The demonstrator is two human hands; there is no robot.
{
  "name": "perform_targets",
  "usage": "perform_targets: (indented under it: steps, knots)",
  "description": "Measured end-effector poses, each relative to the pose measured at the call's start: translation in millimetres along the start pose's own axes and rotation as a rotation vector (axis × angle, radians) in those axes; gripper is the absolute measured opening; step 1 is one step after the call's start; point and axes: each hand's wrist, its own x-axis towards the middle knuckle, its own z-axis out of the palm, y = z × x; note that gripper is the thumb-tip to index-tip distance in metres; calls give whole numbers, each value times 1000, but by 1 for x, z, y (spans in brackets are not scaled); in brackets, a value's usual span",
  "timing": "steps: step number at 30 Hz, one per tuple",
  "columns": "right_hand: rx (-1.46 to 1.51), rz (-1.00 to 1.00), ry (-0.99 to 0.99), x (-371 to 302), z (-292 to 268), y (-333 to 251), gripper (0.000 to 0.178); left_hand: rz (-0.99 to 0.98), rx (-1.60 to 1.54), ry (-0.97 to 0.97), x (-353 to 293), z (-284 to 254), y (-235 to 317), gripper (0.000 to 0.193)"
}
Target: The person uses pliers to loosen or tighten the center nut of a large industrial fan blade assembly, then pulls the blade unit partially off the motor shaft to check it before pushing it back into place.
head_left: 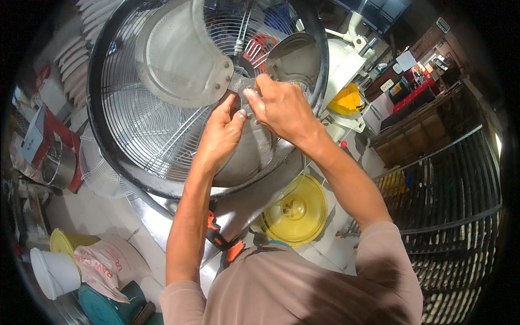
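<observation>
While the right hand (pixel 287 108) curls in a closed grip over the grey fan hub (pixel 241 83), the left hand (pixel 221 132) sets its fingers at the hub's lower edge, though whether that grip pinches anything cannot be told; working from opposite sides probably lets one steady what the other presses. Riveted metal blades (pixel 179 59) meet at this hub, likely why both hands crowd there. Behind the blades spreads a wire grille (pixel 146 135), ringed by a black rim (pixel 96 92) that appears to rest on a shiny metal surface (pixel 154 216), perhaps so the hub faces up within reach. Close to the body lies an orange-and-black tool (pixel 235 251), seemingly handy there; farther out, a loose wire guard (pixel 100 173) stands to the left and a round yellow lid (pixel 306 216) sits low on the right
</observation>
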Motion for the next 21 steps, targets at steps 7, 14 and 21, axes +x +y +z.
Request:
perform_targets:
  steps: [7,14,21]
  knots:
    - [-34,-28,-73,-5,-1,3,29,-70,16,-109,3,-10,4,37]
    - [-41,3,-23,-4,2,6,26,2,-32,-64,3,-8,-3,34]
    - [-56,74,-115,-2,4,5,27,21,-80,-61,1,-3,3,38]
